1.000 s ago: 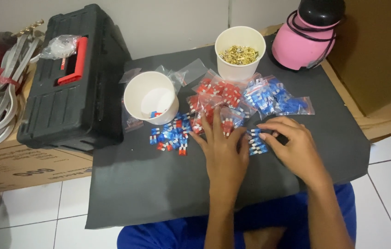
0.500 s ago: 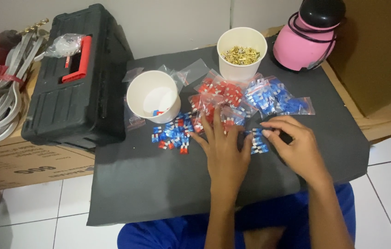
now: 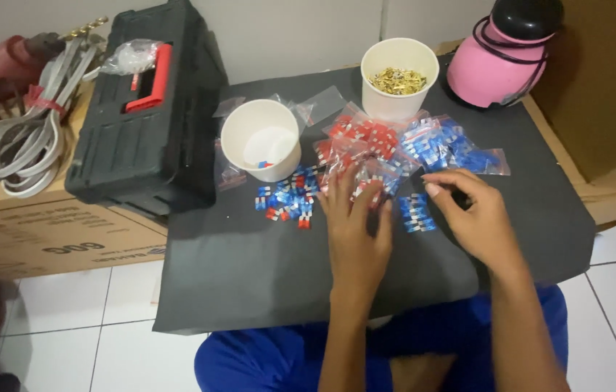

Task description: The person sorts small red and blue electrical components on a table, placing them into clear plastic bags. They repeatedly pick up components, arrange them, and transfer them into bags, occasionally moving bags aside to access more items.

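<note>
My left hand (image 3: pixel 355 225) lies flat on the dark mat (image 3: pixel 250 276), fingers spread, its tips on a clear packet of small red and blue parts (image 3: pixel 366 170). My right hand (image 3: pixel 471 214) hovers beside it, fingers curled near a small row of blue parts (image 3: pixel 415 210); whether it pinches one I cannot tell. A loose pile of red and blue parts (image 3: pixel 286 199) lies left of my left hand. Behind it stands a white paper cup (image 3: pixel 260 138) with a few parts at the bottom.
A second white cup (image 3: pixel 399 72) holds small brass pieces. Bags of red parts (image 3: pixel 355 134) and blue parts (image 3: pixel 453 145) lie behind my hands. A pink jug (image 3: pixel 500 62) stands at back right, a black toolbox (image 3: pixel 145 109) at left, coiled grey cable (image 3: pixel 10 156) beyond it.
My left hand has slid slightly forward onto the clear packet. My right hand has lifted a little off the blue parts and drawn back to the right.
</note>
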